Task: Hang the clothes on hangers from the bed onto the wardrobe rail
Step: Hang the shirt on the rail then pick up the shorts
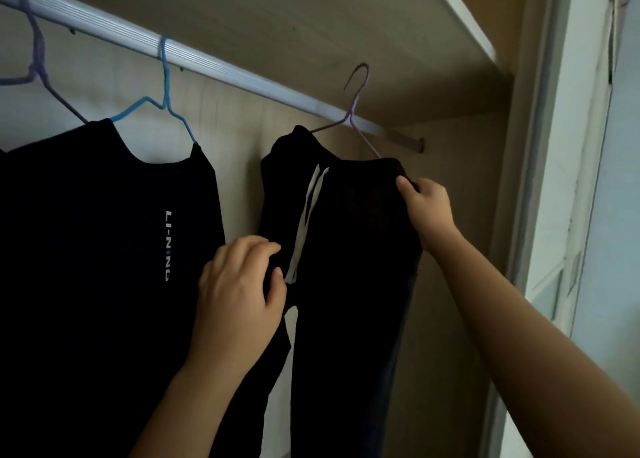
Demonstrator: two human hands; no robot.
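Done: Li-Ning T-shirt (104, 232) hangs on the rail (214, 66).
Left: trousers (353, 249) on lilac hanger (356, 111), its hook seemingly not yet over the rail.
Hands: left hand (239, 298) and right hand (429, 204) both pinch the trousers.

Above your right hand (427, 203), the hanger (353, 109) vanishes into the trousers (356, 267), hiding its shoulders and bar; whether its hook sits on the rail (221, 68) is unclear. That hand's fingers are tucked behind the waistband. Left of your left hand (239, 294), the shirt (86, 232) runs off the left and bottom edges, and below both hands the trousers' legs are cut off too.
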